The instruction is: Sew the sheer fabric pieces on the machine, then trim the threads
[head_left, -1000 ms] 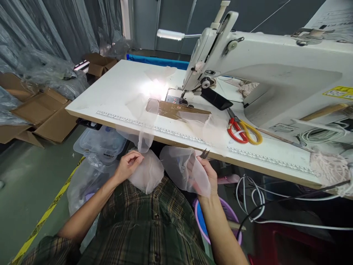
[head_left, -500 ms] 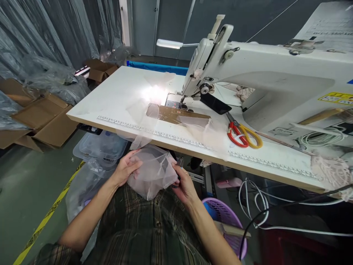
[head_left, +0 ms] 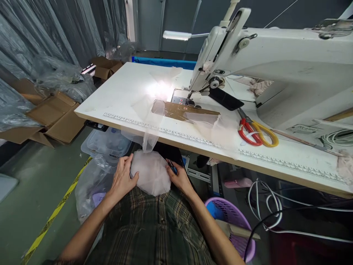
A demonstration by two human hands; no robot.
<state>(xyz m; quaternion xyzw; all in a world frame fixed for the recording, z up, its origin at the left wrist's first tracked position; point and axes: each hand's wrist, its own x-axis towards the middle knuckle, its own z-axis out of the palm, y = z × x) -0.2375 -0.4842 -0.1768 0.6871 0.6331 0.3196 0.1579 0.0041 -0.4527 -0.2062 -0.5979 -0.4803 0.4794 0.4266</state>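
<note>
A sheer pale-pink piece of fabric (head_left: 151, 175) lies bunched in a rounded shape over my lap, just below the table's front edge. My left hand (head_left: 121, 178) rests at its left side, thumb spread away from the fingers and touching the cloth. On the opposite side my right hand (head_left: 180, 180) is closed around a small blue-and-black tool (head_left: 173, 167), possibly thread snips; its fingertips meet the fabric's right edge. More sheer fabric (head_left: 151, 138) hangs over the table edge above. A white sewing machine (head_left: 205, 60) stands on the table (head_left: 110, 95), a brown plate beside its needle.
Red-and-yellow-handled scissors (head_left: 257, 131) and a black phone-like object (head_left: 224, 98) lie right of the needle. Below are a purple basket (head_left: 234, 213), looped white cables (head_left: 257, 206) and a clear plastic box (head_left: 106, 143). Open cardboard boxes (head_left: 55, 117) stand on the left floor.
The fabric between my hands has gone from stretched and creased to a rounder bundle. My left hand's pinch has loosened and its fingers have spread. The camera view has shifted slightly.
</note>
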